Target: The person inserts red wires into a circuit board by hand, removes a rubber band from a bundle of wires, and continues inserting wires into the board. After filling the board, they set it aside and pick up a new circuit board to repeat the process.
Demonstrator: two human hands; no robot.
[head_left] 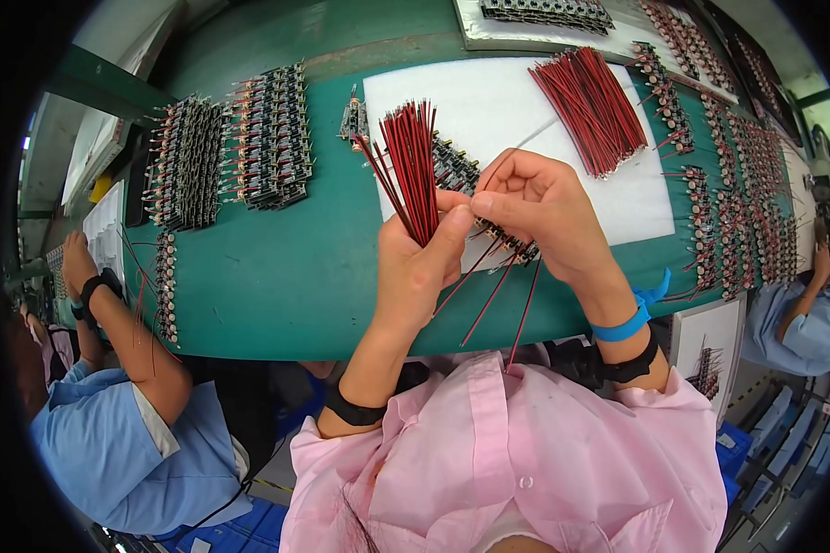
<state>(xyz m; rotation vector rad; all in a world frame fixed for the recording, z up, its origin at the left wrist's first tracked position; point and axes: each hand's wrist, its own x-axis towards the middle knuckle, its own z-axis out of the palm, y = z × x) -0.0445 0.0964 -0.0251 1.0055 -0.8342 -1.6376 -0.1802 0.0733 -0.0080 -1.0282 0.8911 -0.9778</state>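
Note:
My left hand (417, 263) is closed around an upright bundle of red and black wires (410, 166); a few splay out leftward. My right hand (549, 207) pinches a thin wire (537, 134) that runs up over the white foam sheet. Thumbs and fingertips of both hands almost meet, so the wire's end is hidden between them. Beneath the hands, a slanting row of small circuit boards (454, 168) lies on the foam sheet (632, 217), partly covered. Several red and black wires (485, 309) trail from that row towards the table's near edge.
A second wire pile (588, 111) lies on the foam's right. Stacked boards (267, 138) stand left on the green table (267, 295), near a small board group (353, 120). Rows of boards with wires (701, 230) line the right. Co-workers in blue sit left (138, 442) and right (788, 318).

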